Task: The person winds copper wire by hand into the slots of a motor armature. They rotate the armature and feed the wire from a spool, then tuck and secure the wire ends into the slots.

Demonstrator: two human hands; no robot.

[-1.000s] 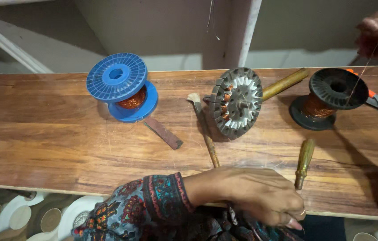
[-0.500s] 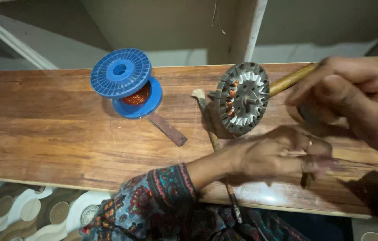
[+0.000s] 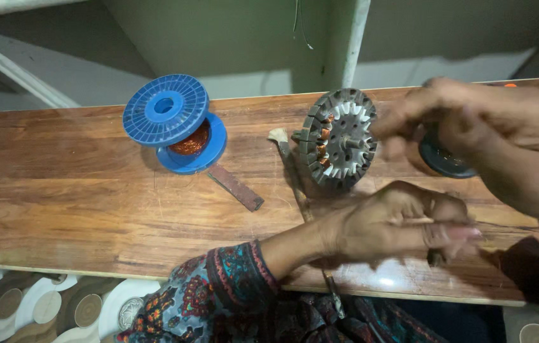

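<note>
My right hand (image 3: 492, 140) has swung in over the bench (image 3: 60, 190), fingers curled near the dark spool (image 3: 444, 162); its grip is too blurred to tell. My left hand (image 3: 403, 222) has risen, pinching something thin beside the stator (image 3: 336, 136).

Right hand (image 3: 492, 136), a second ago raised at far right corner of wooden board, now low over board's right end, blurred, just beside stator (image 3: 339, 136), covering black spool (image 3: 447, 162). Left hand (image 3: 403, 225) moved from near edge up onto board, fingers curled, hiding wooden-handled tool.
</note>
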